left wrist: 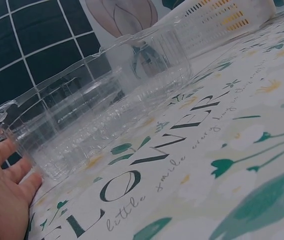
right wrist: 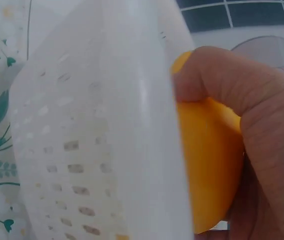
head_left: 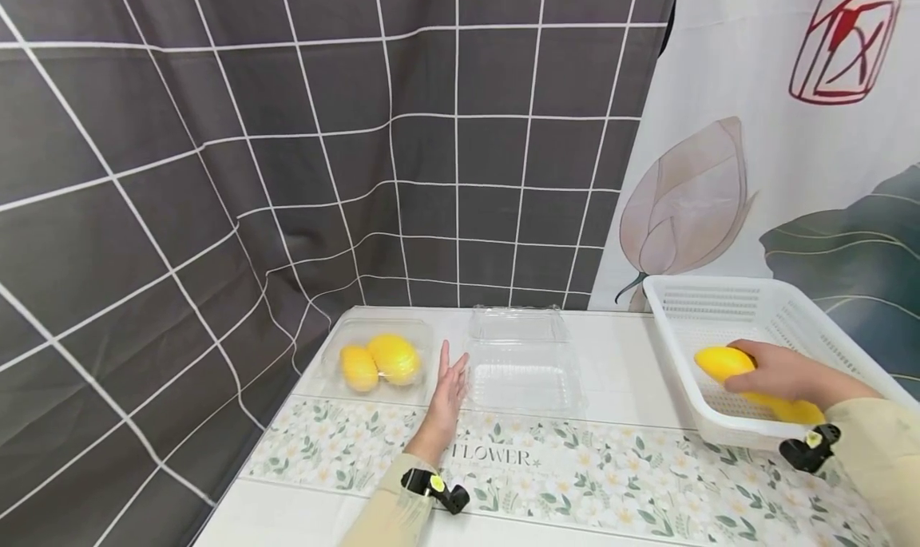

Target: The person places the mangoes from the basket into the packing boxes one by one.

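In the head view my right hand (head_left: 779,371) reaches into the white basket (head_left: 676,363) and grips a smooth yellow mango (head_left: 722,363). The right wrist view shows the thumb bent over this mango (right wrist: 209,160) just behind the basket rim (right wrist: 142,120). More yellow fruit (head_left: 798,411) lies in the basket, partly hidden under the hand. My left hand (head_left: 446,395) has its fingers extended beside a clear plastic box (head_left: 525,379) with its lid raised. In the left wrist view its fingertips are at the end of that box (left wrist: 96,115); whether they touch it is hard to tell.
To the left of my left hand stands another clear box (head_left: 424,331) with two yellow mangoes (head_left: 394,359) inside. A flowered strip with lettering (head_left: 492,455) runs across the white table (head_left: 618,355). A dark checked curtain (head_left: 496,156) hangs behind.
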`<action>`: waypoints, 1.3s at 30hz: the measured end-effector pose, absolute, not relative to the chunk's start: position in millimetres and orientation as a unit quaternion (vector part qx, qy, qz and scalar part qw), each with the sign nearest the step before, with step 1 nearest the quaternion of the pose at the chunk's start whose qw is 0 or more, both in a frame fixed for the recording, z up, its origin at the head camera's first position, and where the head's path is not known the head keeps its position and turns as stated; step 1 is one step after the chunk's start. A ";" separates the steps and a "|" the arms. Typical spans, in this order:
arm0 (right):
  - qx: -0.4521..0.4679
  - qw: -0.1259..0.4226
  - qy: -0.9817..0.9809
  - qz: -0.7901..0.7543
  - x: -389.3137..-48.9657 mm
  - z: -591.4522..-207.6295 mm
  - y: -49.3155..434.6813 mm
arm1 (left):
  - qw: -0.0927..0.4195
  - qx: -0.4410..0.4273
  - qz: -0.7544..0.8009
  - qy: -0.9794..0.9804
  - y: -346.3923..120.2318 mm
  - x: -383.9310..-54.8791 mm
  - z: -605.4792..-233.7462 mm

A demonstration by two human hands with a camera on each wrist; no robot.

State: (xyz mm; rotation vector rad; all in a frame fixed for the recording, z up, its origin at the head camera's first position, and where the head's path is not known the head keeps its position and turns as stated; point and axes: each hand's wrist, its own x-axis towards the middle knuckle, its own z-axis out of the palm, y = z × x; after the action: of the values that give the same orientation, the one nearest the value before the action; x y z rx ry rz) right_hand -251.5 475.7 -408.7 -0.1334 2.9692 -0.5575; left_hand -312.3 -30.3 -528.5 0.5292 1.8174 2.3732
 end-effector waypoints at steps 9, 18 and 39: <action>-0.023 0.006 0.981 -0.191 -253.2 -389.1 459.9 | 0.051 0.169 0.777 0.604 -31.3 -311.5 -526.2; -0.023 -0.033 0.982 -0.185 -261.6 -372.3 430.9 | 0.063 0.146 0.776 0.611 -27.9 -309.3 -527.7; -0.082 -0.092 0.968 -0.219 -298.6 -378.3 308.4 | 0.061 0.140 0.764 0.627 -26.7 -310.9 -524.1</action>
State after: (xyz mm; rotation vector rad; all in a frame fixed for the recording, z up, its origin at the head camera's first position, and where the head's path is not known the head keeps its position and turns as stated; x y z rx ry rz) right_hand -298.6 308.4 -378.3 -0.2748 3.2326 -0.7320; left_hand -310.9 -26.7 -524.1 0.4248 1.8957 2.3107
